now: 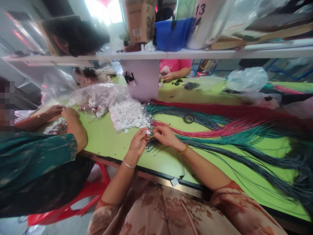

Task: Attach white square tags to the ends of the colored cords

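My left hand (pixel 140 142) is closed in a pinch on a small white connector (pixel 147 132) above the green table (pixel 105 137). Just to its right, my right hand (pixel 166 135) has its fingers pressed together at the ends of the wires; what it pinches is too small to make out. Behind my hands lies a clear bag of white connectors (pixel 128 114). Long bundles of red wires (pixel 210 130), green wires (pixel 232 139) and dark wires (pixel 254 164) stretch away to the right, their tips near my fingers.
A black tape roll (pixel 188 119) rests among the wires. At the left a person in a green top (pixel 44 153) works beside a red stool (pixel 97 192). Another person in pink (pixel 174 67) sits across. A shelf (pixel 171 54) with a blue bin (pixel 173 34) spans above the table.
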### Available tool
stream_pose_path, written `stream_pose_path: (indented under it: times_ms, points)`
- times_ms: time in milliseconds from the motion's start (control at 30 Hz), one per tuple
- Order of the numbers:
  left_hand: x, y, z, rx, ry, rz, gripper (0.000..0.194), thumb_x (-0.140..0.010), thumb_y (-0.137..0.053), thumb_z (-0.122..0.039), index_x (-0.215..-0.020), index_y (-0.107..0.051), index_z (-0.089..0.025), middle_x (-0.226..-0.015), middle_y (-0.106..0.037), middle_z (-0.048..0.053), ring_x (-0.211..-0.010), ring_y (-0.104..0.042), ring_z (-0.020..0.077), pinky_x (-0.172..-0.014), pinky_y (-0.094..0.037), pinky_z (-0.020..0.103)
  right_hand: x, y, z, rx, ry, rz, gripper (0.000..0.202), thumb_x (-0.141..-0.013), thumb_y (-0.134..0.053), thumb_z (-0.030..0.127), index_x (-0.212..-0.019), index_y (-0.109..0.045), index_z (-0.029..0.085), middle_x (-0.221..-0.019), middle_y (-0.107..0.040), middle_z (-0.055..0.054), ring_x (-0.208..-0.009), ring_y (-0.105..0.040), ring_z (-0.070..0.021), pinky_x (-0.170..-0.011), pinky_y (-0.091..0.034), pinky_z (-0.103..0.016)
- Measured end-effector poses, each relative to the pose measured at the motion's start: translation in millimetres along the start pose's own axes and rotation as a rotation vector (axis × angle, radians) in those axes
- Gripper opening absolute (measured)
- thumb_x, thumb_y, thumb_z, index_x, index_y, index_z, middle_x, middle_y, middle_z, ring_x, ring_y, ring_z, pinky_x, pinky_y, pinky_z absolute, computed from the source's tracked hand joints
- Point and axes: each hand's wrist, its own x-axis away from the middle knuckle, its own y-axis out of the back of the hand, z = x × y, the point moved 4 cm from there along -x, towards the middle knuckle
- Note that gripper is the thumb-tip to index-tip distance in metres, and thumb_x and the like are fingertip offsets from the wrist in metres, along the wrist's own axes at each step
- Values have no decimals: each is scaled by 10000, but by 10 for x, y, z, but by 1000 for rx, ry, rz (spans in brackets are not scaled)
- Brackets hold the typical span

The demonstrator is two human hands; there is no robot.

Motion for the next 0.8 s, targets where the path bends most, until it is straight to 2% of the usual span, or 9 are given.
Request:
stream_pose_path:
  times_ms: [100, 333, 567, 700, 800]
  points:
    - [3, -8, -9, -57, -36, -14, 245, -692, -781, -239, -848, -625, -135, -825, -660, 32, -613, -530, 57, -570, -437, 174, -6, -25, -64, -75, -34, 8, 206, -754, -474, 301, -595, -462, 170, -541, -416, 44, -526, -332, -78, -514, -239, -226]
    - [48, -66, 9, -350, -286, -121, 310, -654, -806, -330, -841, -640, -147, -770, -661, 18, -598, -534, 77, -574, -428, 203, -5, -150, -285, -367, -214, 31, 247, -744, -516, 373, -608, -474, 170, -521, -396, 60, -502, -316, -71, -493, -230, -215]
    - [-27, -77, 113, -310, -303, -185, 322, -651, -802, -358, -826, -630, -149, -689, -619, -10, -562, -504, 65, -555, -400, 195, -12, -136, -326, -399, -174, 14, 304, -714, -573, 433, -600, -484, 166, -550, -435, 44, -535, -344, -76, -511, -260, -213]
    - [-56, -107, 197, -256, -270, -174, 300, -667, -791, -346, -833, -633, -152, -743, -638, 2, -584, -511, 66, -563, -397, 197, -3, -144, -361, -469, -262, 83, 281, -752, -526, 404, -599, -446, 182, -509, -374, 61, -483, -290, -70, -477, -217, -214]
    - [-96, -91, 231, -212, -297, -179, 276, -679, -783, -330, -834, -639, -152, -807, -659, 19, -627, -530, 73, -593, -409, 200, 0, -64, -335, -349, -217, 34, 251, -757, -497, 345, -578, -428, 184, -508, -372, 56, -489, -299, -76, -486, -216, -219]
